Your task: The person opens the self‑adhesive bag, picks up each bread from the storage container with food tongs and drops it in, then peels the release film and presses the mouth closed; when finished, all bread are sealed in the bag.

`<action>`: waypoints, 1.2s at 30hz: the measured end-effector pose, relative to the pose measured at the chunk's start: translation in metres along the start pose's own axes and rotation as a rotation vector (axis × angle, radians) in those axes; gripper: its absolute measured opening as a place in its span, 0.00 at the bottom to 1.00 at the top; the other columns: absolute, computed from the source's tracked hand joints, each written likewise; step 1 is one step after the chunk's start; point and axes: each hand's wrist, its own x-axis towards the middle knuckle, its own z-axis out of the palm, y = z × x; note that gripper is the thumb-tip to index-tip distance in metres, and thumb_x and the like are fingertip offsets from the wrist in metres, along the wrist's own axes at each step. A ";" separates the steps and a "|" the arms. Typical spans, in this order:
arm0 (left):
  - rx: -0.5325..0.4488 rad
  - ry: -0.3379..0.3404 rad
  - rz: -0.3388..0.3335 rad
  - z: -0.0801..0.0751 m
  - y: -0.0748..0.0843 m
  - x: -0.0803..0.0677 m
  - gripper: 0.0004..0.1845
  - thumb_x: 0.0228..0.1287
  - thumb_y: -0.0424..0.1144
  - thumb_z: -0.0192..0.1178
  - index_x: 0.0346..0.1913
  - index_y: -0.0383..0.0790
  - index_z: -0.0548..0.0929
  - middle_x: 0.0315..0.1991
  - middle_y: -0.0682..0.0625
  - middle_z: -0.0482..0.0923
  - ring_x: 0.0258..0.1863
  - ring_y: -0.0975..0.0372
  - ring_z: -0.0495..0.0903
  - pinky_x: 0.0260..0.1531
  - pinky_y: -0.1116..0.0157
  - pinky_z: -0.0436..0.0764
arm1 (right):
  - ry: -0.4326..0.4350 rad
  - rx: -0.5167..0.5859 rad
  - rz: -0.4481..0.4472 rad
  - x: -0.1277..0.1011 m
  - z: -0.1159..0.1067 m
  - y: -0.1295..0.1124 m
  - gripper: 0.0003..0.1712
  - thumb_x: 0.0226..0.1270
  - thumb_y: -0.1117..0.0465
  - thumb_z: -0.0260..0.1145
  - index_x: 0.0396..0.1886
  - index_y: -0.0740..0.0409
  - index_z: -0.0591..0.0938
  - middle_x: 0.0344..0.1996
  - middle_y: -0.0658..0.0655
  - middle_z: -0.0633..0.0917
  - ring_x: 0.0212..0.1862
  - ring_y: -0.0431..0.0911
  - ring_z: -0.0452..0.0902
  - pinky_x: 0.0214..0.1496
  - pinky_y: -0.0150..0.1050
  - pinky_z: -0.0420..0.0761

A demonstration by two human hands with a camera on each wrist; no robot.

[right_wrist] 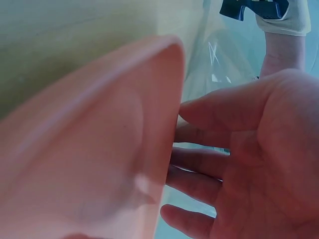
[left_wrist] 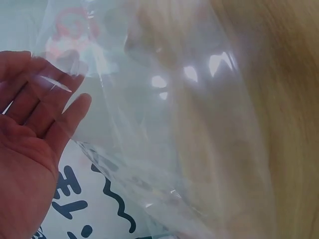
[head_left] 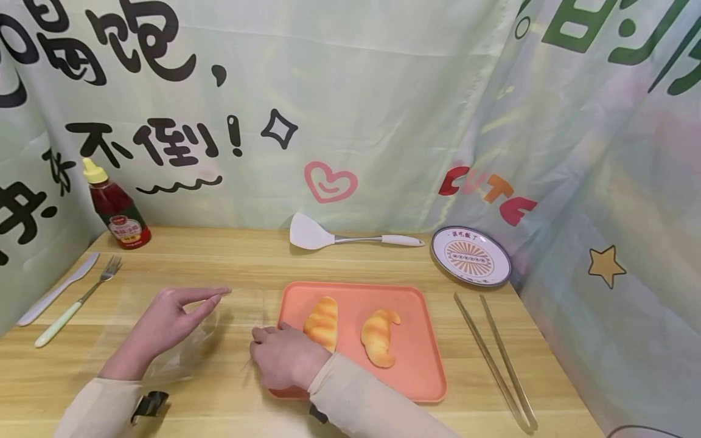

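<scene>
A clear plastic bag (left_wrist: 209,124) spreads across the left wrist view. It lies low on the table between my hands, and its outline is hard to make out in the head view. My left hand (head_left: 172,319) is at the bag, thumb and fingers fairly straight and apart; film crosses the fingers (left_wrist: 72,112). Over the left rim of the pink tray (head_left: 402,386) reaches my right hand (head_left: 290,359), loosely bent, its fingers (right_wrist: 192,184) beside the rim and close to the film. Two croissants, the left one (head_left: 323,322) and the right one (head_left: 379,337), lie on the tray.
Metal tongs (head_left: 498,365) and a patterned plate (head_left: 472,257) are on the right. A white spatula (head_left: 312,232) lies at the back. On the left are a sauce bottle (head_left: 120,210), a knife (head_left: 60,289) and a fork (head_left: 79,301). Printed cloth (head_left: 383,91) borders the table.
</scene>
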 end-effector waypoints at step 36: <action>-0.015 -0.029 -0.013 0.004 0.001 0.003 0.11 0.67 0.32 0.63 0.49 0.40 0.88 0.46 0.47 0.86 0.28 0.69 0.77 0.29 0.63 0.77 | 0.367 0.312 0.121 -0.083 -0.013 0.095 0.24 0.75 0.53 0.59 0.63 0.63 0.76 0.62 0.62 0.75 0.65 0.55 0.69 0.69 0.46 0.66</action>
